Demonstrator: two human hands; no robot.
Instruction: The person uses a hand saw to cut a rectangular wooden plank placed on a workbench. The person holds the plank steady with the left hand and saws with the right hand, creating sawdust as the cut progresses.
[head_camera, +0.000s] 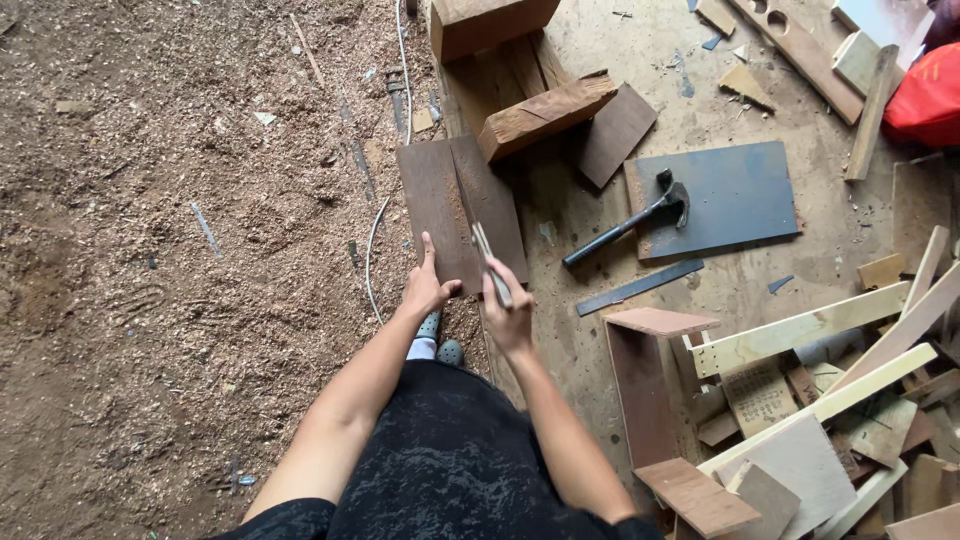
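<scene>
left hand (428, 288) flat on dark board (460, 208) | right hand (508, 305) grasping metal tool (490, 262) | hammer (630, 220) nearby

Claw hammer (640, 215) lies on a dark blue sheet (735, 195). Wood block (545, 115) rests just beside a brown offcut (615, 133). White cable (375, 235) runs over sawdust floor (170, 270). Pale wood strips (800, 340) piled at right, red bag (925, 95) top corner.
</scene>
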